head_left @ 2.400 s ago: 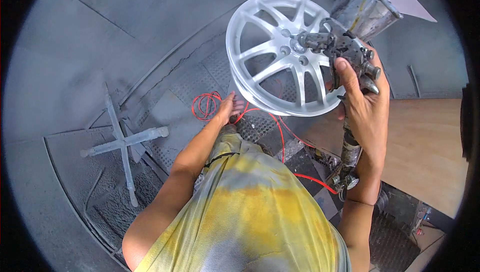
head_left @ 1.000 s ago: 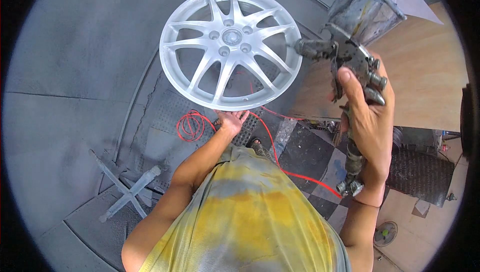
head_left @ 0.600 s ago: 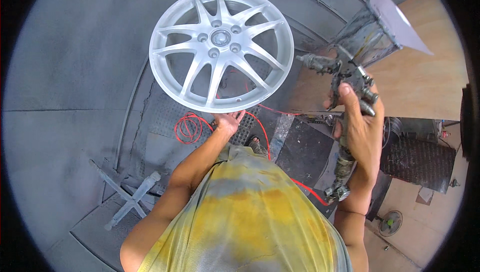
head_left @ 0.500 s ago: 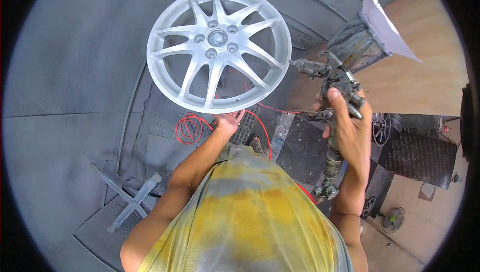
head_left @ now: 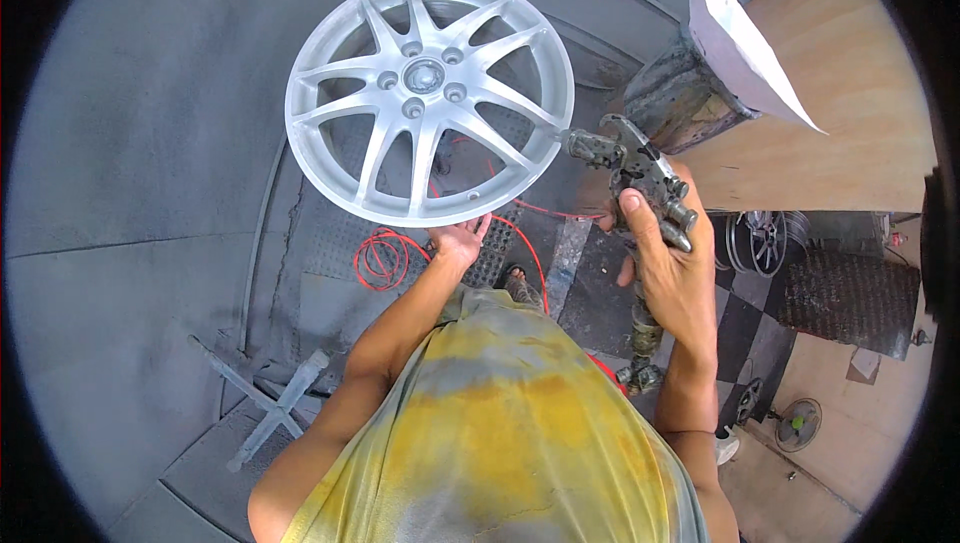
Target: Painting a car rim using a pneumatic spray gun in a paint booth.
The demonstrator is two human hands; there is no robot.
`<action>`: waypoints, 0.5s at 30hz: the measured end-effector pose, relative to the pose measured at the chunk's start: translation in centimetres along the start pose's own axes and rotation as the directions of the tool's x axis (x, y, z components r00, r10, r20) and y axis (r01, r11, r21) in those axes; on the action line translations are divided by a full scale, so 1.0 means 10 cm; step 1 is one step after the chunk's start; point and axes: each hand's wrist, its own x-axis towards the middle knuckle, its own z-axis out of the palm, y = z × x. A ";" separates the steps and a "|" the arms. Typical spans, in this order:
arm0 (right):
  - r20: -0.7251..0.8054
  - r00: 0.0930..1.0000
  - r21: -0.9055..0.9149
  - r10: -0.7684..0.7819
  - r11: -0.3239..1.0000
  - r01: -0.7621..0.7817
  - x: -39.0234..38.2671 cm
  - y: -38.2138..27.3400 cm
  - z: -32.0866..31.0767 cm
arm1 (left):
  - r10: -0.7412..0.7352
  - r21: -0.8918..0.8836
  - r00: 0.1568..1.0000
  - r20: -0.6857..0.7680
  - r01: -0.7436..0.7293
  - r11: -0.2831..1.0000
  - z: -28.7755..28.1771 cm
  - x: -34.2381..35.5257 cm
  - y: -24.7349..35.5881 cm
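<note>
Clearly, we have room between the lower left edge of the silver wheel [head_left: 424, 76] and the cross-shaped stand [head_left: 277, 409], which sit well apart; at the wheel's right edge, the nozzle [head_left: 590, 147] of the spray gun [head_left: 645, 161] closes that side, though we cannot tell whether they touch. A pale sheet [head_left: 738, 38] juts from the gun's cup [head_left: 690, 108], before a wooden panel [head_left: 840, 158], and a coiled red hose [head_left: 381, 259] lies near our left hand [head_left: 457, 243]. That hand is palm up at the lower rim, fingers partly hidden, their grip unclear. Our right hand [head_left: 678, 258] wraps the gun, fingers curled, thumb pressed against it.
</note>
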 end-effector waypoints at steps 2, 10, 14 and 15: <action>-0.032 0.999 -0.047 -0.002 0.999 0.000 0.01 -0.01 -0.04 | 0.019 0.032 0.999 0.028 -0.020 0.999 -0.03 0.02 0.00; 0.018 1.000 -0.140 0.016 0.990 -0.013 0.09 -0.06 -0.29 | 0.011 0.081 0.998 0.066 -0.016 0.997 -0.22 0.07 0.14; 0.019 0.999 -0.029 0.030 0.999 -0.029 -0.02 -0.11 -0.29 | 0.028 0.194 0.998 0.064 -0.040 0.980 -0.37 0.07 0.38; 0.030 0.999 -0.037 0.039 0.999 -0.038 -0.04 -0.13 -0.30 | -0.002 0.194 1.000 0.031 -0.005 0.981 -0.41 0.08 0.47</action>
